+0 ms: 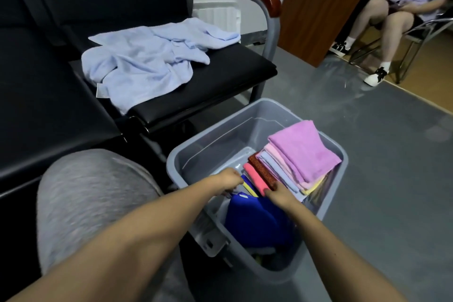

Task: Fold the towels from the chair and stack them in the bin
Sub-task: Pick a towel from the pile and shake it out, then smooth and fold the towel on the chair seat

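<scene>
Left hand (229, 180): lower centre, curled, seemingly pinching the blue towel's (257, 223) far edge.
Right hand (279, 193): same edge, against the stack (304, 152); fingers hidden, grip unclear.
Blue towel: bin's (343, 154) near half.
Room: bare bin floor upper left of the hands.
Chair (220, 76): pale towel (147, 64) unfolded, upper left, nearer the left hand.

A pale blue towel (144, 64) lies crumpled and unfolded on the black chair (220, 76) seat. Beside it on the floor stands a grey translucent bin (245, 110) holding a leaning stack of folded towels (282, 167), a purple towel (304, 149) on top. A royal-blue towel (257, 223) lies at the bin's near end.
</scene>
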Action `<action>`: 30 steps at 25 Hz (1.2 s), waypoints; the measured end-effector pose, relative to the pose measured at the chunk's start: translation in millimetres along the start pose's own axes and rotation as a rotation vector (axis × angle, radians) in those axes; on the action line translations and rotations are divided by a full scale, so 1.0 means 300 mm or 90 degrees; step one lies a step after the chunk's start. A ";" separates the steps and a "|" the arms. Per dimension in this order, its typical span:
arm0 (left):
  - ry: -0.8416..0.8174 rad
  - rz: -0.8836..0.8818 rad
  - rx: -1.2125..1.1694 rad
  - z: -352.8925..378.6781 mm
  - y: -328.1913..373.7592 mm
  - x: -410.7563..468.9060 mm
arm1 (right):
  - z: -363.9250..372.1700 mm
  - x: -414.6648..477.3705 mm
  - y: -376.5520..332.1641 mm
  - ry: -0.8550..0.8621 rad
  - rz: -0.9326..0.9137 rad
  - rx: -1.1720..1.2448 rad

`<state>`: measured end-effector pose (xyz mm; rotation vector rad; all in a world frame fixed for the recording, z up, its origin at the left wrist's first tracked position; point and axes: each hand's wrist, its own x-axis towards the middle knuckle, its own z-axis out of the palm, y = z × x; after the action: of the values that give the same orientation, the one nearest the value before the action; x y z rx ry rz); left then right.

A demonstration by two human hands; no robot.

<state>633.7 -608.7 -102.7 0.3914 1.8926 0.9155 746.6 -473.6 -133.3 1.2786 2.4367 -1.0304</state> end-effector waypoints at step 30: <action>0.408 0.408 -0.186 -0.878 0.113 -0.279 | 0.004 -0.041 -1.240 0.005 -0.565 -0.264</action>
<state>442.4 -749.9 42.0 0.5896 2.1818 1.8990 461.8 -624.5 53.1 0.0363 3.0395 -0.5735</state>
